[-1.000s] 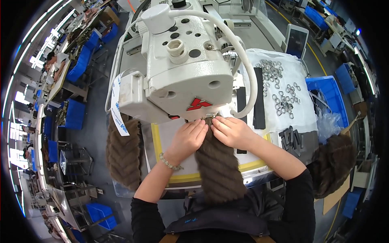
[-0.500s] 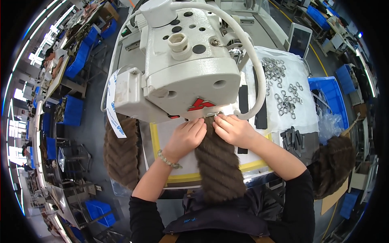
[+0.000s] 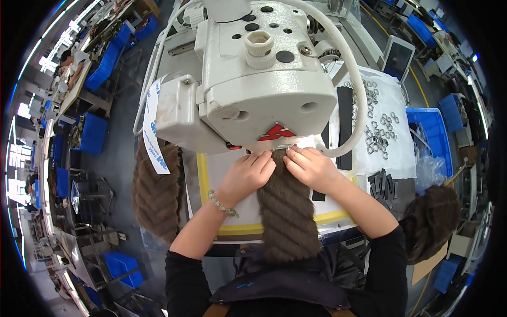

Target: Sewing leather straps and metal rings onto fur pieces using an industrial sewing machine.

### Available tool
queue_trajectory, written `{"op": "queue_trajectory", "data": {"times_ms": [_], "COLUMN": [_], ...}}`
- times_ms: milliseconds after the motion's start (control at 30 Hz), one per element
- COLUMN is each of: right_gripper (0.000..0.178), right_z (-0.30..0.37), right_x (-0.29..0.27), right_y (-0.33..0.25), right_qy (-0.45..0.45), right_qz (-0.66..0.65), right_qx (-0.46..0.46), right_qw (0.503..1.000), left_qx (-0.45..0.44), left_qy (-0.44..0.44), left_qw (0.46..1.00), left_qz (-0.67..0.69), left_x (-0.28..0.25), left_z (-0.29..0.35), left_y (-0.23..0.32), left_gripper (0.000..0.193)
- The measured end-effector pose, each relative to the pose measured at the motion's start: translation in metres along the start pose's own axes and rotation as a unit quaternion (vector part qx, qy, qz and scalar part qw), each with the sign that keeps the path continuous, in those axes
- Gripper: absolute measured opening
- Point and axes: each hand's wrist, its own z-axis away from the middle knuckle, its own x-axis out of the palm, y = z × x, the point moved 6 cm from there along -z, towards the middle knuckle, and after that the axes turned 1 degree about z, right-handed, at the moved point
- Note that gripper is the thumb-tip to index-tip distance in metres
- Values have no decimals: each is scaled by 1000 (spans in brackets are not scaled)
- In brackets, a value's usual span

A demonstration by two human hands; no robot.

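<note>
A brown fur strip with slanting ridges runs from under the white sewing machine head toward my lap. My left hand, a beaded bracelet on its wrist, is closed with its fingers bunched on the left edge of the strip's far end. Across from it, my right hand pinches the right edge of that same end. Both sets of fingertips sit just below the machine's front, where a bit of metal glints between them. The needle area and the strip's tip are mostly hidden by the machine.
Another fur piece hangs over the table's left side, and a fur bundle lies at the right. Metal rings and short black strips are spread on the right. Beyond stands a blue bin; yellow tape edges the work surface.
The view has shifted a little, so the machine sits further right and lower in the picture. My hands keep their hold on the fur strip's far end, with hardly any other movement.
</note>
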Motion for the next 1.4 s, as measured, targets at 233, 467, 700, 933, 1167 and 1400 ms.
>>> {"op": "queue_trajectory", "data": {"times_ms": [233, 467, 700, 933, 1167, 1400], "right_gripper": [22, 22, 21, 16, 16, 16], "right_z": [1, 0, -4, -8, -8, -11], "right_x": [0, -3, -5, -9, -8, -13], "right_y": [1, 2, 2, 3, 3, 1], "right_qy": [5, 18, 8, 81, 84, 65], "right_qz": [-5, -23, 4, -20, -23, -12], "right_qx": [3, 2, 17, 20, 20, 22], "right_qw": [1000, 1000, 1000, 996, 996, 998], "left_qx": [-11, -20, -22, -21, -26, -58], "left_qy": [9, -8, -5, -6, -8, -15], "left_qw": [1000, 1000, 1000, 1000, 1000, 998], "left_qz": [5, 16, 10, -5, -3, 24], "left_x": [2, 2, -1, -1, -1, -3], "left_z": [0, 0, -3, -2, -2, 1], "left_y": [0, -2, -2, -3, -3, -5], "left_gripper": [12, 13, 12, 11, 12, 12]}}
